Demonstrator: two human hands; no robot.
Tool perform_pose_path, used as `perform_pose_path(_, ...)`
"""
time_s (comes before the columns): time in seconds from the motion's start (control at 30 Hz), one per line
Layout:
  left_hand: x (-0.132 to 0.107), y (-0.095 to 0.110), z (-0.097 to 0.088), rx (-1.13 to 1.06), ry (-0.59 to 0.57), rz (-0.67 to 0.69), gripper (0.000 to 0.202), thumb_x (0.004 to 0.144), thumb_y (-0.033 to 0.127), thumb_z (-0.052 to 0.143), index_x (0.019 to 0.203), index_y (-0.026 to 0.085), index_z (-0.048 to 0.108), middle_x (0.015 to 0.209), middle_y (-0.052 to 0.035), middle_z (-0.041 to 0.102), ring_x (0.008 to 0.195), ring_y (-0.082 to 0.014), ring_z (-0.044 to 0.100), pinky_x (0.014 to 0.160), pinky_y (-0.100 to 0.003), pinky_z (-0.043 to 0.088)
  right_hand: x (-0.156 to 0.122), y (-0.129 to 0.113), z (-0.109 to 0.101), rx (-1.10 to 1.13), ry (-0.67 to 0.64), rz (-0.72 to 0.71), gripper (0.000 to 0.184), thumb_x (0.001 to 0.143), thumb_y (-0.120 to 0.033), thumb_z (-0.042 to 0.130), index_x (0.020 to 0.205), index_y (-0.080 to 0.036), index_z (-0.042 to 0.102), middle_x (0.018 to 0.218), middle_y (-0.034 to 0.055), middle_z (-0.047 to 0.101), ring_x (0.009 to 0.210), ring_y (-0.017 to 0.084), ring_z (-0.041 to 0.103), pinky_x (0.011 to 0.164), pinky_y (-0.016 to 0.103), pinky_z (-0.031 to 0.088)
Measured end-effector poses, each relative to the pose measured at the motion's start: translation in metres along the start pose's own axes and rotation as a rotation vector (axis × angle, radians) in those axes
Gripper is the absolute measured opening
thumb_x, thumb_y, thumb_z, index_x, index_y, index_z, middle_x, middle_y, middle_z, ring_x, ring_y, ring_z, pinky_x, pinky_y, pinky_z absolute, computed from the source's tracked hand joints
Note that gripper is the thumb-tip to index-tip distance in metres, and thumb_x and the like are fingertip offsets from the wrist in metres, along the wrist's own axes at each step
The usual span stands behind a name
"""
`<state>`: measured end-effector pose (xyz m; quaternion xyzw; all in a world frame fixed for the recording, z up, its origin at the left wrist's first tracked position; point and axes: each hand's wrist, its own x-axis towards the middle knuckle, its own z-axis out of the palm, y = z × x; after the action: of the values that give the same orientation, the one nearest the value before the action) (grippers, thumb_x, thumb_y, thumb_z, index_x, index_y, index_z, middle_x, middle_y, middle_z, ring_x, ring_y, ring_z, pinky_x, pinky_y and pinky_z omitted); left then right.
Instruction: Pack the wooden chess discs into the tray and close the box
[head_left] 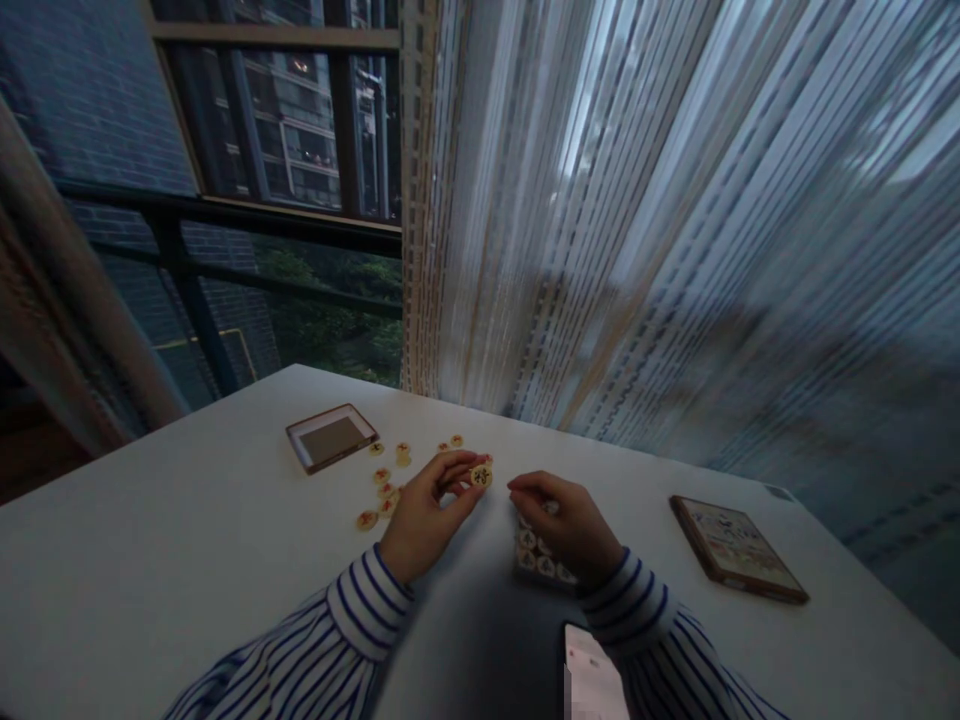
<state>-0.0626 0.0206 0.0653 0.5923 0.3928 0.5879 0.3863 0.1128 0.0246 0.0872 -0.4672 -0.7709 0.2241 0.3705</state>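
My left hand [433,515] pinches a round Chinese chess piece [481,476] between thumb and fingers, its black character facing me. A little reddish marking shows just behind that piece at the fingertips. A short gap to the right, my right hand [568,522] is closed with thumb and index finger pressed together; whether anything sits between them is hidden. Under the right hand lies a block of chess pieces [536,555] set in rows, partly covered by the hand. Loose chess pieces [382,476], several with red characters, are scattered on the table beyond and left of my left hand.
On the white table [187,530], an open shallow box part [331,438] lies at the back left. A flat brown-edged box [739,548] with a printed face lies at the right. A phone [592,670] rests near my right forearm. Sheer curtains [525,250] hang behind the table.
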Motion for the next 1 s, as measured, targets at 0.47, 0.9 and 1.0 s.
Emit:
perform_pose_path(0.47, 0.008, -0.011, 0.051, -0.095, -0.041, -0.105, 0.029, 0.067, 0.025, 0.066, 0.092, 0.017, 0.055, 0.088, -0.0036, 0.065, 0.076, -0.0145, 0.064, 0.074, -0.03, 0.053, -0.002, 0.033, -0.019, 0.291, -0.035, 0.063, 0.022, 0.075, -0.029, 0.056, 0.091, -0.016, 0.062, 0.082, 0.0052, 0.069, 0.076, 0.016, 0.063, 0.072, 0.029, 0.051)
perform_pose_path(0.9, -0.006, -0.019, 0.054, -0.379, 0.042, -0.238, 0.037, 0.055, 0.024, 0.076, 0.086, 0.014, 0.06, 0.089, -0.0071, 0.071, 0.086, -0.0197, 0.066, 0.081, -0.032, 0.052, -0.004, 0.03, -0.027, 0.227, -0.11, -0.012, 0.021, 0.073, -0.027, 0.061, 0.092, -0.017, 0.064, 0.079, 0.0036, 0.069, 0.073, 0.015, 0.063, 0.07, 0.028, 0.05)
perform_pose_path(1.0, -0.007, -0.018, 0.053, -0.43, 0.049, -0.286, 0.039, 0.053, 0.026, 0.077, 0.086, 0.014, 0.061, 0.088, -0.0083, 0.071, 0.087, -0.0215, 0.065, 0.08, -0.034, 0.053, -0.005, 0.026, -0.029, 0.221, -0.129, -0.007, 0.021, 0.074, -0.027, 0.061, 0.091, -0.016, 0.064, 0.08, 0.0044, 0.069, 0.074, 0.015, 0.063, 0.071, 0.029, 0.05)
